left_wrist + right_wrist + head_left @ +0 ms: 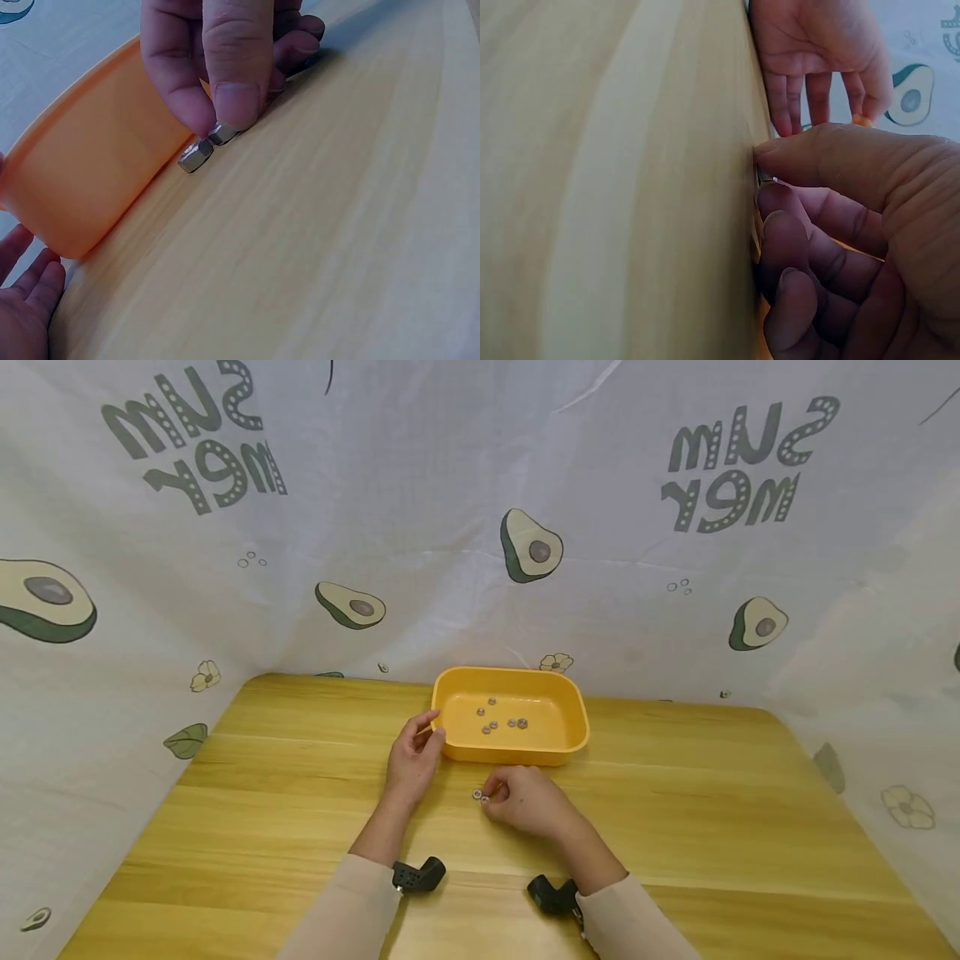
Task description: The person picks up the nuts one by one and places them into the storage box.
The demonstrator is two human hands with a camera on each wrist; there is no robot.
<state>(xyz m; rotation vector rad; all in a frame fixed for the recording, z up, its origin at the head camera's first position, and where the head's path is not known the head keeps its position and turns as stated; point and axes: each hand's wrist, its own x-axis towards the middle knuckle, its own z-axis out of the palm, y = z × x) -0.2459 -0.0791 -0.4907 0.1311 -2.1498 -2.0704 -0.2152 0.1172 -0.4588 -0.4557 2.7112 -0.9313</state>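
Note:
My right hand [529,799] pinches a small metal hex nut [222,134] between thumb and index finger, low over the wooden table in front of the tray. A second hex nut [477,794] lies on the table right beside the pinched one. In the right wrist view, the fingertips largely hide the pinched nut [765,177]. At the left end of a yellow plastic tray [510,757], my left hand [412,763] rests with relaxed fingers, its tips touching the rim and outer wall. Several more nuts [522,723] lie scattered inside the tray.
The wooden table [720,827] runs back to a pale cloth [450,610] printed with avocados and lettering, which hangs behind and along both sides. Black wrist cameras [420,875] sit at both cuffs, close to the tabletop.

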